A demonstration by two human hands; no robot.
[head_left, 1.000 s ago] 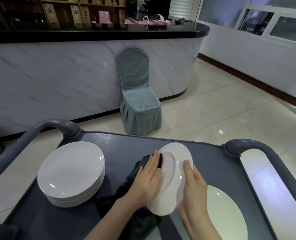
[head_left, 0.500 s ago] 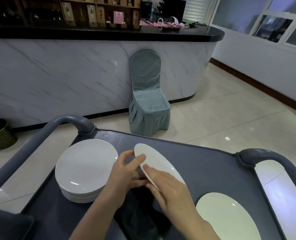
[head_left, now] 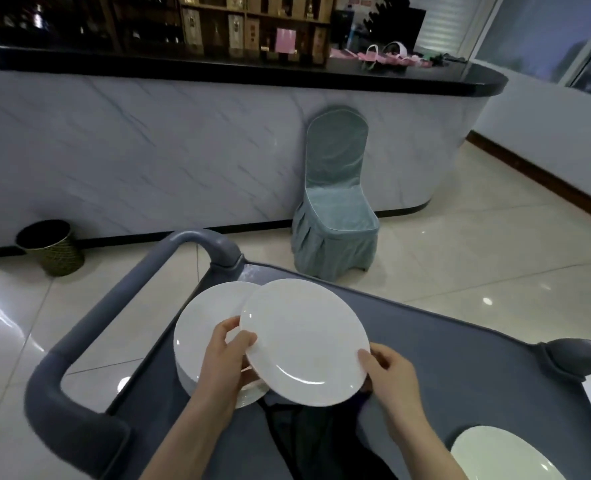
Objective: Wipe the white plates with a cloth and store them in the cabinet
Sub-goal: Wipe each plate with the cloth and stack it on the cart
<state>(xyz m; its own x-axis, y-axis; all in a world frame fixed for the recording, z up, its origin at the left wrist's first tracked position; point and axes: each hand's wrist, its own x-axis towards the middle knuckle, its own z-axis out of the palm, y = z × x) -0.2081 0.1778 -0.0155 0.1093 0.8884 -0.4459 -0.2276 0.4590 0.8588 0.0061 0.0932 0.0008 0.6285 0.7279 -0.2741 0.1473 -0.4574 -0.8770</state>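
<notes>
You hold the plate (head_left: pixel 304 341) face up | left hand (head_left: pixel 225 358) pinches its left rim, right hand (head_left: pixel 391 379) grips its right rim | stack (head_left: pixel 204 327) lies just left, partly underneath, nearer your left hand | cloth (head_left: pixel 308 431) below.

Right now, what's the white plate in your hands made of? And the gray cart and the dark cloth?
The plate looks like glazed ceramic, maybe porcelain: smooth, white, with a bright curved glint near its rim. The cart seems molded plastic: matte blue-gray, rounded handles, soft sheen. The cloth looks like soft fabric, dull and creased; which kind is too dark to tell.
</notes>
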